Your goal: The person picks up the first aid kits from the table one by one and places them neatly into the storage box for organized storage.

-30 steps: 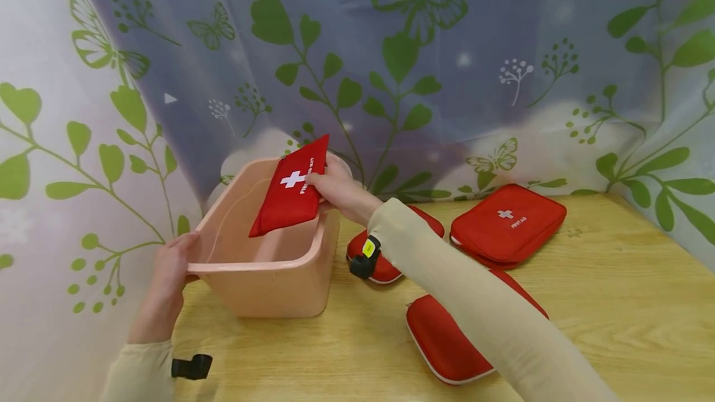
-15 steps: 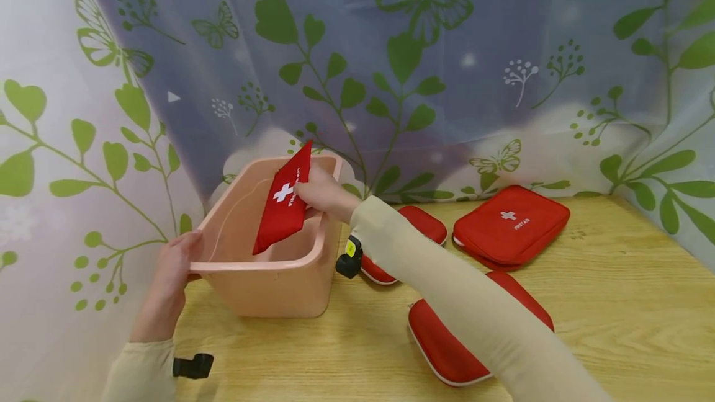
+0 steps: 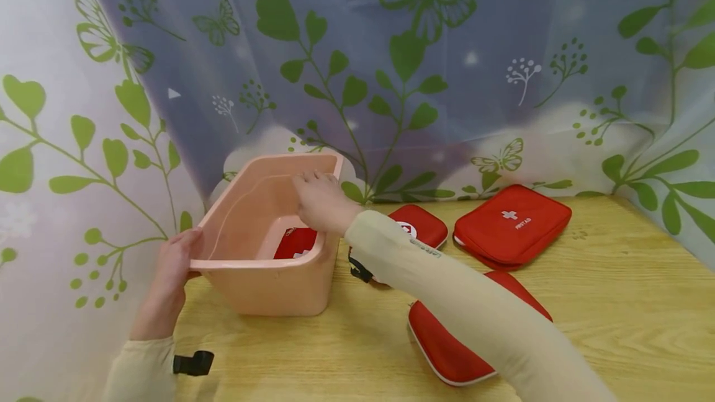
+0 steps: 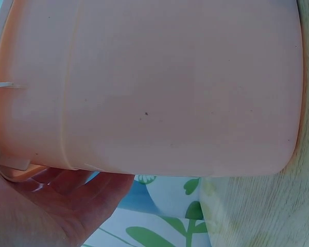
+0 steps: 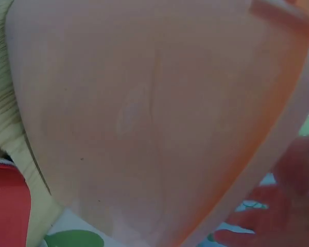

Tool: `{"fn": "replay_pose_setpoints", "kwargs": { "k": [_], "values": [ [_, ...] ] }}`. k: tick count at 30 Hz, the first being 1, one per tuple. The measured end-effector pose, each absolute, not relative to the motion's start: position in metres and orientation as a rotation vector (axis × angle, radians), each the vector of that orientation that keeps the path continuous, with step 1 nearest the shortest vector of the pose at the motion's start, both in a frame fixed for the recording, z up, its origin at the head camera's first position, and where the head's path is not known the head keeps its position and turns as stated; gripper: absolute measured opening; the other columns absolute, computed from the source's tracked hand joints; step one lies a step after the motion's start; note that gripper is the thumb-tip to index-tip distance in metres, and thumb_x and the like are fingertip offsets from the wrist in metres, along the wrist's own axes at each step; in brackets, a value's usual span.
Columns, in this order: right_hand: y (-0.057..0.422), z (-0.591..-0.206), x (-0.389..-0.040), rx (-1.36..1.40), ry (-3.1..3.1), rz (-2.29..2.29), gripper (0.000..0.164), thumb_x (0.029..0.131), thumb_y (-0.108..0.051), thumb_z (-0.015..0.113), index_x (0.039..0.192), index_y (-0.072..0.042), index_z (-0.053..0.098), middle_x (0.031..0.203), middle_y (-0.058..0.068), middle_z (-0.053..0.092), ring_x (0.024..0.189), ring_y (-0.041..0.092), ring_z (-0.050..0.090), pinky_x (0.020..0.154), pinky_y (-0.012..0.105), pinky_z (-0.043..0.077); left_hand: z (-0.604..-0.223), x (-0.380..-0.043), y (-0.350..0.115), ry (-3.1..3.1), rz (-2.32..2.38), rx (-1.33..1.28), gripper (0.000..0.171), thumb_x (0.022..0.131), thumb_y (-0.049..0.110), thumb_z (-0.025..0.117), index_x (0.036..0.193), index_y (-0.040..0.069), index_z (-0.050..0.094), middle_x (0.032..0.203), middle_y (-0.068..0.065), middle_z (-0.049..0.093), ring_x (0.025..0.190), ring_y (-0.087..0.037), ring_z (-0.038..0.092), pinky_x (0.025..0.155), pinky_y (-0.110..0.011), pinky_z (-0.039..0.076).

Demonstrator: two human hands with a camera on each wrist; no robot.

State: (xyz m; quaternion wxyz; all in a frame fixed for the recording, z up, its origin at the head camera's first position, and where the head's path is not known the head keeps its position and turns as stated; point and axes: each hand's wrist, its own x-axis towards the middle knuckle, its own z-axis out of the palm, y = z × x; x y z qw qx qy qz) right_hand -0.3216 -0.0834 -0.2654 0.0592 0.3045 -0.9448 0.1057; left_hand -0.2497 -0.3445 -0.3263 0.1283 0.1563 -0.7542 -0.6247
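Note:
A peach plastic bin [image 3: 268, 290] stands on the table at the left. My left hand [image 3: 169, 278] grips the rim at its near left corner; in the left wrist view the fingers [image 4: 100, 188] lie beside the bin's outer wall. Down inside the bin is a red first aid pouch [image 3: 295, 242], partly hidden by the near rim. Over the right rim reaches my right hand [image 3: 323, 202], its fingers loose and with nothing visible in them. Spread, blurred fingers [image 5: 257, 211] show beyond the rim in the right wrist view.
Right of the bin lie a small red case with a round white logo [image 3: 426, 223], a larger red first aid bag [image 3: 516, 225] and another red case [image 3: 447, 346] partly under my right forearm. A patterned curtain [image 3: 424, 104] hangs behind the table.
The red first aid pouch, held by my right hand above the bin, has been let go and lies inside it. My left hand stays on the rim.

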Motion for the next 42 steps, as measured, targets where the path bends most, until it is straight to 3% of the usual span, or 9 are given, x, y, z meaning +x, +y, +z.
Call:
{"fn": "replay_pose_setpoints", "kwargs": {
  "k": [3, 7, 17, 21, 23, 25, 31, 36, 42],
  "values": [
    [-0.077, -0.266, -0.316, 0.919, -2.977, 0.251, 0.068, 0.102, -0.049, 0.045, 0.157, -0.018, 0.021, 0.162, 0.007, 0.018, 0.148, 0.031, 0.010, 0.116, 0.054, 0.011, -0.325, -0.251, -0.344, -2.206, -1.821, 0.452, 0.037, 0.100, 0.028, 0.051, 0.127, 0.004, 0.058, 0.081, 0.014, 0.056, 0.068, -0.005, 0.059, 0.060, -0.025, 0.053],
    [-0.068, -0.267, -0.312, 0.922, -3.088, 0.277, 0.075, 0.098, -0.067, 0.031, 0.158, -0.028, 0.010, 0.164, 0.002, 0.004, 0.149, 0.030, -0.003, 0.116, 0.056, 0.002, -0.325, -0.253, -0.342, -2.229, -1.817, 0.455, 0.051, 0.101, 0.029, 0.049, 0.139, -0.005, 0.047, 0.082, 0.014, 0.056, 0.068, -0.004, 0.059, 0.060, -0.024, 0.053],
    [-0.053, -0.270, -0.307, 0.926, -3.102, 0.200, 0.078, 0.095, -0.073, 0.022, 0.158, -0.030, 0.008, 0.164, -0.003, -0.001, 0.148, 0.028, -0.007, 0.116, 0.054, -0.001, -0.326, -0.253, -0.341, -2.225, -1.850, 0.430, 0.048, 0.101, 0.030, 0.048, 0.136, -0.003, 0.049, 0.080, 0.014, 0.058, 0.067, -0.004, 0.061, 0.059, -0.025, 0.054],
    [-0.043, -0.274, -0.305, 0.939, -3.069, 0.253, 0.074, 0.098, -0.068, 0.025, 0.158, -0.028, 0.012, 0.164, -0.001, 0.002, 0.149, 0.029, -0.002, 0.116, 0.054, -0.001, -0.329, -0.250, -0.343, -2.183, -1.872, 0.460, 0.020, 0.100, 0.028, 0.051, 0.105, 0.021, 0.069, 0.078, 0.014, 0.058, 0.064, -0.005, 0.060, 0.056, -0.025, 0.053],
    [-0.038, -0.277, -0.305, 0.954, -3.041, 0.292, 0.074, 0.098, -0.067, 0.026, 0.158, -0.026, 0.014, 0.164, 0.001, 0.005, 0.149, 0.031, 0.001, 0.116, 0.055, 0.001, -0.331, -0.248, -0.345, -2.158, -1.894, 0.468, 0.021, 0.100, 0.028, 0.052, 0.086, 0.031, 0.068, 0.076, 0.014, 0.058, 0.063, -0.005, 0.060, 0.055, -0.025, 0.052],
    [-0.030, -0.281, -0.307, 0.961, -3.020, 0.318, 0.074, 0.098, -0.067, 0.027, 0.158, -0.026, 0.016, 0.164, 0.002, 0.007, 0.149, 0.031, 0.003, 0.116, 0.055, 0.002, -0.331, -0.247, -0.347, -2.144, -1.914, 0.464, 0.025, 0.100, 0.027, 0.052, 0.078, 0.034, 0.064, 0.076, 0.014, 0.058, 0.062, -0.005, 0.060, 0.054, -0.025, 0.052],
    [0.000, -0.288, -0.312, 0.921, -3.002, 0.406, 0.075, 0.098, -0.068, 0.028, 0.158, -0.025, 0.016, 0.164, 0.002, 0.008, 0.149, 0.031, 0.001, 0.115, 0.057, 0.003, -0.329, -0.250, -0.347, -2.150, -1.903, 0.451, 0.014, 0.099, 0.028, 0.053, 0.097, 0.022, 0.066, 0.076, 0.014, 0.059, 0.064, -0.005, 0.060, 0.056, -0.024, 0.052],
    [0.022, -0.289, -0.315, 0.882, -2.991, 0.430, 0.073, 0.099, -0.066, 0.029, 0.158, -0.024, 0.016, 0.164, 0.003, 0.006, 0.149, 0.031, 0.001, 0.115, 0.058, 0.004, -0.327, -0.252, -0.345, -2.153, -1.895, 0.457, 0.023, 0.100, 0.028, 0.052, 0.113, 0.013, 0.062, 0.078, 0.015, 0.058, 0.065, -0.005, 0.060, 0.057, -0.024, 0.052],
    [0.035, -0.292, -0.316, 0.857, -3.011, 0.467, 0.073, 0.099, -0.064, 0.032, 0.158, -0.026, 0.012, 0.164, 0.005, 0.006, 0.149, 0.032, 0.001, 0.115, 0.057, 0.003, -0.326, -0.250, -0.345, -2.139, -1.921, 0.455, 0.017, 0.100, 0.029, 0.051, 0.104, 0.019, 0.064, 0.079, 0.016, 0.058, 0.066, -0.005, 0.060, 0.058, -0.024, 0.052]
  ]
}}
